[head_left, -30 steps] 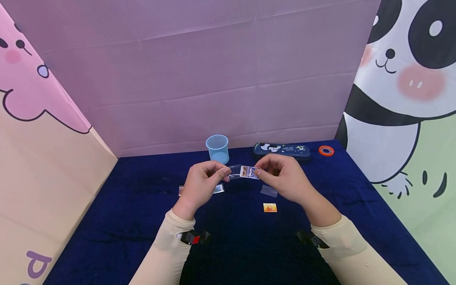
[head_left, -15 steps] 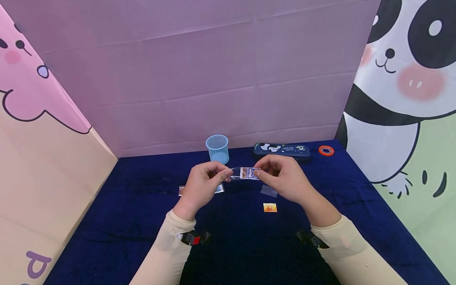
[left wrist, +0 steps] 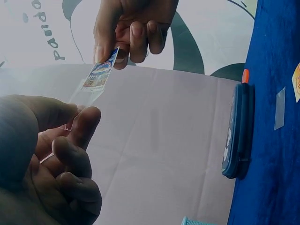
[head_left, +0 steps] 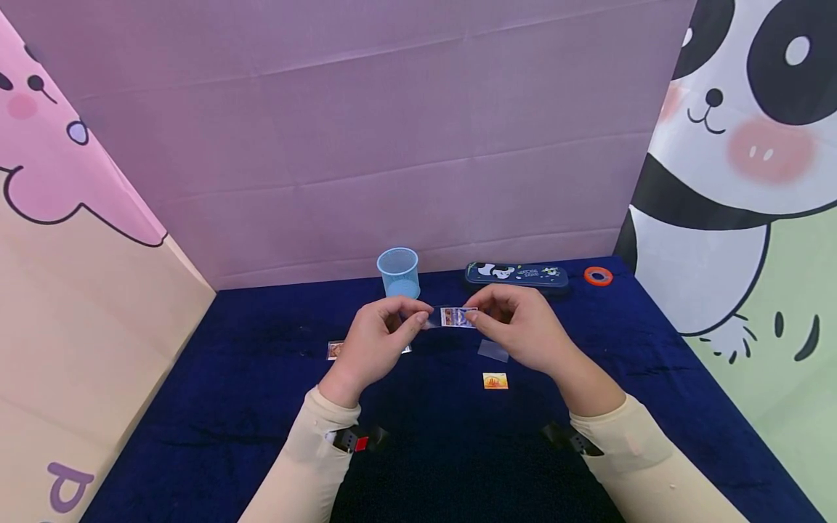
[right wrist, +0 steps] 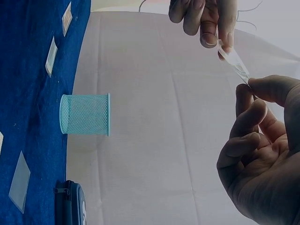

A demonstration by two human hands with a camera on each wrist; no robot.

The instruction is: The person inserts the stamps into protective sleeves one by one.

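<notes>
Above the blue cloth, both hands hold a small printed card (head_left: 451, 317) and a clear plastic sleeve (left wrist: 80, 92) between them. My left hand (head_left: 374, 335) pinches the sleeve's left end between thumb and index finger. Thumb and fingers of my right hand (head_left: 526, 327) pinch the card's right end. In the left wrist view the card's near part overlaps the clear film. Below the hands, another clear sleeve (head_left: 493, 351) lies on the cloth, with a yellow card (head_left: 495, 381) nearer the front. Two cards lie by the left hand, one reddish (head_left: 334, 350), one partly hidden behind that hand.
A light blue mesh pen holder (head_left: 399, 274) stands at the back of the cloth-covered table (head_left: 261, 378). Right of it lie a dark blue panda pencil case (head_left: 516, 275) and an orange ring-shaped roll (head_left: 598, 283). Fabric walls close off the back and sides.
My left hand has shifted slightly right toward the card, so less clear film shows between the hands. The right hand has hardly moved.
</notes>
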